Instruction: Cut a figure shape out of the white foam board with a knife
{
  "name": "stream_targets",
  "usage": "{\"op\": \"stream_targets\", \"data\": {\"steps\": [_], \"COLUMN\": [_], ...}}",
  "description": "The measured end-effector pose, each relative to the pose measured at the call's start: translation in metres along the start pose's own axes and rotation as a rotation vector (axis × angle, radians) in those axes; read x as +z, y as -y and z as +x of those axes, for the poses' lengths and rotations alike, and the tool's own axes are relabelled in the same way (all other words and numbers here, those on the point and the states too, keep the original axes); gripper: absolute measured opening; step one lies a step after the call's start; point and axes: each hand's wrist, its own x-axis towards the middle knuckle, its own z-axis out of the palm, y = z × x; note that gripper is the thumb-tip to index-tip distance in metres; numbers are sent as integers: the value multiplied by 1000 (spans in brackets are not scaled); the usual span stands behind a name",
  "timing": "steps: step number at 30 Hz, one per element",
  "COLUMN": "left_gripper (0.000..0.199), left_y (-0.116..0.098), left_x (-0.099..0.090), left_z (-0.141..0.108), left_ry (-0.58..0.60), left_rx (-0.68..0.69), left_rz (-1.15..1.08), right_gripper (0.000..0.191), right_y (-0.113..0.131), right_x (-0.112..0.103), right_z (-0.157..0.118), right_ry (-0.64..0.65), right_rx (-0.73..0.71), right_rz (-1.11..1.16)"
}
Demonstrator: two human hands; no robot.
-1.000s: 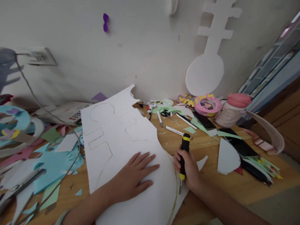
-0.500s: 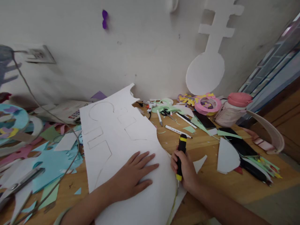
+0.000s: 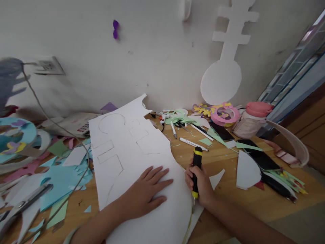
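Observation:
A large white sheet with pencilled outlines lies on the wooden table, its right side curved. Flat on its lower part rests my left hand, fingers spread and holding nothing. My right hand is wrapped round a black and yellow cutter, held upright with its thin metal tip down at the sheet's curved right edge. A yellowish line runs along that edge below the tip. A pointed white offcut sticks out beyond my right hand.
Scissors and blue paper scraps lie left, crossed by a cord. Behind are a glue gun and a white marker. Right are a phone, pink tape roll and pink-lidded bottle.
The view has shifted slightly, so most things sit a little lower and the left side further right. Both hands keep nearly the same pose on the sheet and cutter.

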Motion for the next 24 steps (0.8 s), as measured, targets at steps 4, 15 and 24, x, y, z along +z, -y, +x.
{"op": "stream_targets", "data": {"steps": [4,15,24], "left_gripper": [50,49,49], "left_y": [1,-1,1], "left_x": [1,-2,1], "left_z": [0,1,-1], "left_ry": [3,8,-5], "left_rx": [-6,2,11], "left_rz": [3,31,46], "right_gripper": [34,35,35], "right_y": [1,5,14], "right_x": [-2,0,-3], "right_z": [0,0,9], "right_ry": [9,-44,-49], "right_rx": [23,48,132], "right_rz": [18,119,191]}}
